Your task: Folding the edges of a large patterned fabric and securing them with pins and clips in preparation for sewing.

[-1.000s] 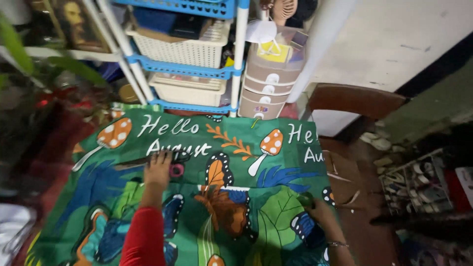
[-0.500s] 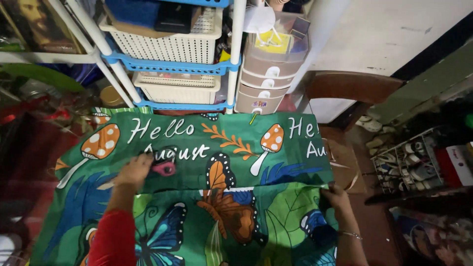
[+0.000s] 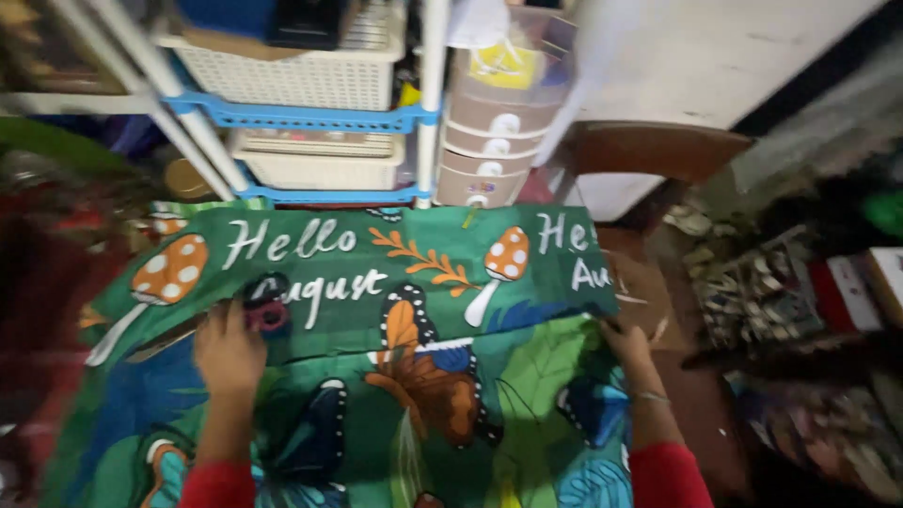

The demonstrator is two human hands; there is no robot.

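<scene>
A large green cloth printed with mushrooms, butterflies, leaves and white lettering lies spread in front of me. My left hand rests flat on its left part, fingers by a small dark and pink object that lies on the cloth. My right hand grips the cloth's right edge. Both arms wear red sleeves.
Behind the cloth stands a white and blue shelf rack with cream baskets. A stack of beige plastic drawers is beside it. A brown chair stands at the right, and cluttered small items lie on the floor.
The view has shifted slightly. My left hand slid back toward me on the cloth, and my right hand moved up along the right edge.
</scene>
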